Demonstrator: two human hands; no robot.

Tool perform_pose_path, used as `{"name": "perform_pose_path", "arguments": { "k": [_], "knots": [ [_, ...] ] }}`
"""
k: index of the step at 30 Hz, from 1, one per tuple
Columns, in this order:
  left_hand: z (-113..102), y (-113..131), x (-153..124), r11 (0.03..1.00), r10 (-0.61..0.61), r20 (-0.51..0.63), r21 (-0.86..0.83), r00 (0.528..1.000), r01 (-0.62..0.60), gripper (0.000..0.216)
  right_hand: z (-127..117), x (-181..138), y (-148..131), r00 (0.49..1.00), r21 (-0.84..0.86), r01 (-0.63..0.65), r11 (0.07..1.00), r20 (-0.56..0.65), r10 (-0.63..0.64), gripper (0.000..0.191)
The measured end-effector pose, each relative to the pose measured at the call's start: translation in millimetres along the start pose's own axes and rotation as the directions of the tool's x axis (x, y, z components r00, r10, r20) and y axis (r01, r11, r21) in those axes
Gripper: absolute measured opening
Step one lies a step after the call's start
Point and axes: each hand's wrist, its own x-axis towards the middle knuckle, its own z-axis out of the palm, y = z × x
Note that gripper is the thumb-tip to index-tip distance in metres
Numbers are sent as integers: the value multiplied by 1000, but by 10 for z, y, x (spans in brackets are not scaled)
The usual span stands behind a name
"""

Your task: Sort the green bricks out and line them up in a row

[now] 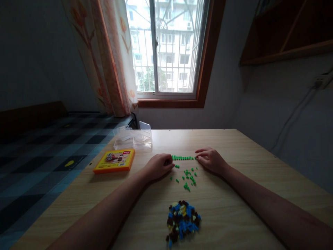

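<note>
A row of small green toy bricks (183,158) runs from side to side across the wooden table, between my two hands. At its left end rests my left hand (160,167), fingers curved, with a gap between thumb and forefinger and no brick visible in it. My right hand (211,161) is at the other end, its thumb and fingertips closed around a tiny green brick (195,158). Loose green bricks (192,179) lie scattered on the near side of the row. Closer to me sits a heap of blue, dark brown and yellow bricks (184,222).
An orange-and-yellow box (114,161) lies on the table left of my left hand. Behind it stand clear plastic containers (143,143) with lids raised. A bed with a checked cover (52,146) adjoins the table's left side. A window (174,52) is beyond the far edge.
</note>
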Motion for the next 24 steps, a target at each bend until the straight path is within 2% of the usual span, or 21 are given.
{"name": "perform_pose_path", "arguments": {
  "k": [19, 24],
  "knots": [
    [5, 0, -1, 1000, 10, 2, 0, 1000, -10, 18, -11, -15, -142, 999, -49, -15, 999, 36, 17, 22],
    [26, -38, 3, 999, 8, -23, -38, 1000, -8, 17, -27, -11, -177, 999, 9, 13, 1000, -31, -13, 22]
  ]
}}
